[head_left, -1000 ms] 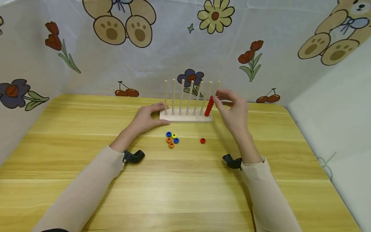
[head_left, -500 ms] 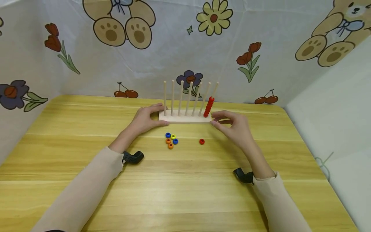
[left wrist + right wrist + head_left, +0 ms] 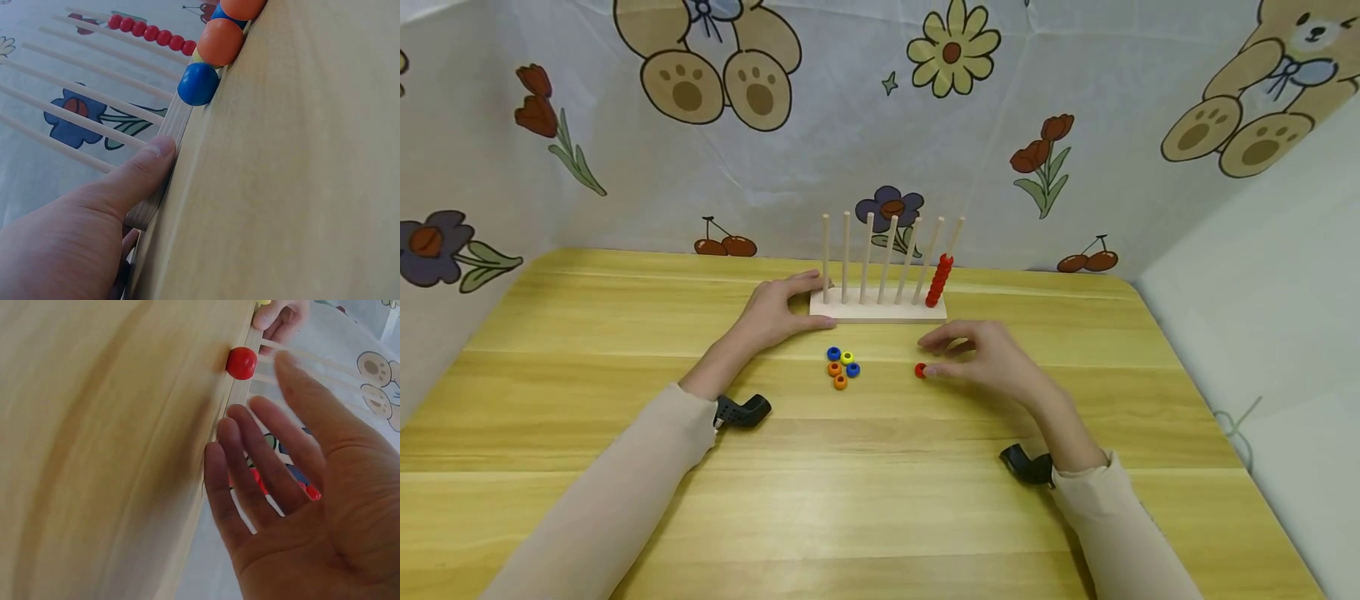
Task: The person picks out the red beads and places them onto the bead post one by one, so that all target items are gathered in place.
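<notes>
A wooden peg stand (image 3: 887,312) with several upright pegs stands near the table's back edge. Red beads (image 3: 938,283) are stacked on its rightmost peg. My left hand (image 3: 771,308) grips the base's left end, with the thumb (image 3: 147,169) along the front edge and fingers behind. My right hand (image 3: 988,358) hovers at a single red bead (image 3: 242,363) on the table in front of the stand. In the right wrist view its fingers are spread and relaxed, thumb apart from the bead, holding nothing.
Left of the lone bead lies a small group of loose beads: blue (image 3: 853,370), yellow (image 3: 847,357) and orange (image 3: 840,382). A printed cloth (image 3: 820,150) hangs behind the wooden table (image 3: 850,500).
My right hand has come away from the top of the red stack, down past the base's right end, to the lone red bead. My left hand stays on the base.
</notes>
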Available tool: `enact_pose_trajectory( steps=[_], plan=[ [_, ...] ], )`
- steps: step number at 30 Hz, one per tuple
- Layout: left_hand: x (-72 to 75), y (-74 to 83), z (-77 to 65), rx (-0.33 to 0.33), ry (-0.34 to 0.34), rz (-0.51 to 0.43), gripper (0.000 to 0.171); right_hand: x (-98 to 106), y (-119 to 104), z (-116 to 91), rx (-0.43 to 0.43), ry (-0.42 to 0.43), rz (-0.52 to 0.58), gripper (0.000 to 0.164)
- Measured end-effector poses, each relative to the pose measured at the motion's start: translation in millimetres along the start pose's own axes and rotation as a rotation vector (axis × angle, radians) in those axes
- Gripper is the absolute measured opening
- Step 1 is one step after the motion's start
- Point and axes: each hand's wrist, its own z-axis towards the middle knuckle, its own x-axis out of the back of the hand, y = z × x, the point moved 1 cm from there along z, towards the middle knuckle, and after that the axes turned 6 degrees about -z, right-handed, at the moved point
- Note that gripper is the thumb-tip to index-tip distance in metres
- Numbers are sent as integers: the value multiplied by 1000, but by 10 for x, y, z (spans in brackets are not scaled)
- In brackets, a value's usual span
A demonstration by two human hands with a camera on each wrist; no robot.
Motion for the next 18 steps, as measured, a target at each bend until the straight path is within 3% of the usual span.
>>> enact_pose_trajectory(
  steps=[6, 18],
  plan=[
    [-2, -2, -5, 4, -2, -3, 80, -27, 18, -1, -24, -50, -15, 32],
    [-16, -11, 17, -2, -2, 12, 79, -102, -41, 23, 6, -48, -39, 26]
  ],
)
